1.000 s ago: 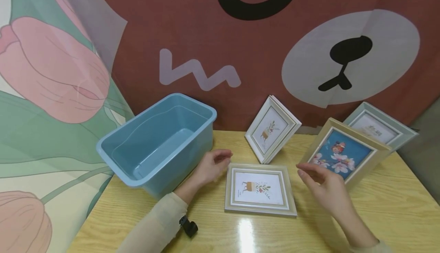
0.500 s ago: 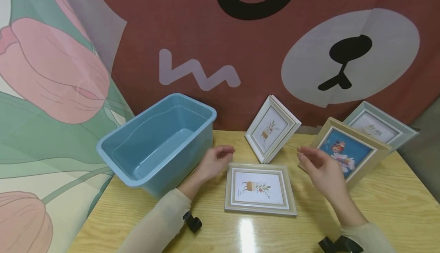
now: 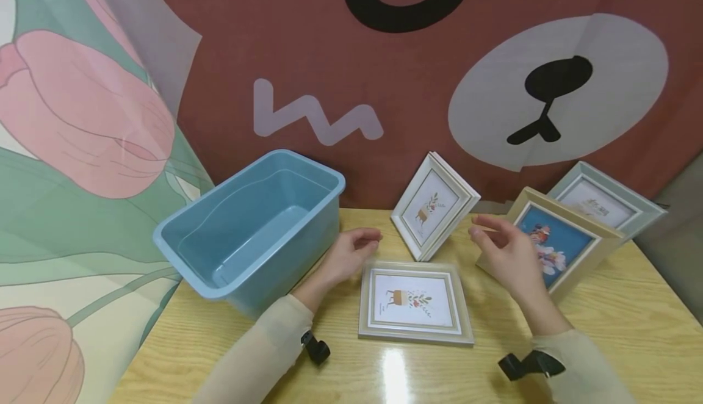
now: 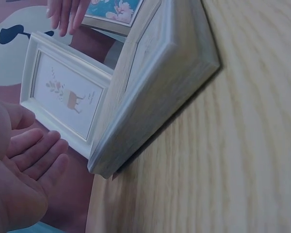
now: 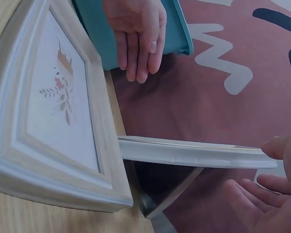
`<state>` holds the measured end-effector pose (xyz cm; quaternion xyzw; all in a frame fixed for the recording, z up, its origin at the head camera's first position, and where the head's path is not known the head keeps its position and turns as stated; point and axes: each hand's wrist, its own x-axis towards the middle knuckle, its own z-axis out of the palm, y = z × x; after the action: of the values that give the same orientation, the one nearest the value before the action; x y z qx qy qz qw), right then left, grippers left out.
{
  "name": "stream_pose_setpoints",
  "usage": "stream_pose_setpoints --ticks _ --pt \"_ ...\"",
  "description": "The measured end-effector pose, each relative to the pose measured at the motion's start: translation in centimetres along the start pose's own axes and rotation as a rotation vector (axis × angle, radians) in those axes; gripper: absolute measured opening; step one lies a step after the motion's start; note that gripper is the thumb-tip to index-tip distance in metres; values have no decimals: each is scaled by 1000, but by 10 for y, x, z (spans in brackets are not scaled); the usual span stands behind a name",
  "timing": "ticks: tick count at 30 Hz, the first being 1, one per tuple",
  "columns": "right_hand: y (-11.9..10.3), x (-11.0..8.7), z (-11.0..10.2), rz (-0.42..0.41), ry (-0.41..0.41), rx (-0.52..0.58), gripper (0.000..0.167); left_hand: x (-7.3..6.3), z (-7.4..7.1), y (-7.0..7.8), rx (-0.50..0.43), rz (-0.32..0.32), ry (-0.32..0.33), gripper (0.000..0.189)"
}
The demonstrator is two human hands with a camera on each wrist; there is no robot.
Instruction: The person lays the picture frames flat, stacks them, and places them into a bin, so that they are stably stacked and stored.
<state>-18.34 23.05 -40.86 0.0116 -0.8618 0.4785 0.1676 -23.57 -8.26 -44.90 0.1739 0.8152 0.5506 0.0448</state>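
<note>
A white picture frame (image 3: 434, 205) with a plant drawing stands tilted at the back of the table. In front of it a beige picture frame (image 3: 464, 300) lies flat, face up. My left hand (image 3: 351, 254) hovers between the blue bin (image 3: 291, 263) and these frames, fingers loosely bent and holding nothing. Just right of the white frame is my right hand (image 3: 511, 260), thumb and fingers apart. In the right wrist view its fingers (image 5: 252, 199) are beside the white frame's edge (image 5: 199, 153); I cannot tell whether they touch.
Partly behind my right hand leans a tan frame (image 3: 595, 260) with a blue flower picture. A grey-green frame (image 3: 648, 212) stands behind that one. A printed cloth (image 3: 406, 86) hangs along the table's back edge. Black straps with small devices (image 3: 315, 348) are on both wrists.
Both hands have moved away from me toward the back of the table, the right one up alongside the white frame. The frames and the bin have not moved.
</note>
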Motion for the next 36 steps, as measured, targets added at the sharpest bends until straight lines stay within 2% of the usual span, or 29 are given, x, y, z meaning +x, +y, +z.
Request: stream_pose_setpoints --ticks 6,16,26,36 --pt "-3 9 2 25 0 22 43 5 4 1 14 20 0 31" --pt "-9 21 5 74 2 78 50 16 7 -1 36 -2 7 33" --pt "-14 33 6 140 3 28 63 23 9 4 63 -35 7 33" --pt "-17 45 9 177 48 39 65 29 12 7 49 -23 1 35"
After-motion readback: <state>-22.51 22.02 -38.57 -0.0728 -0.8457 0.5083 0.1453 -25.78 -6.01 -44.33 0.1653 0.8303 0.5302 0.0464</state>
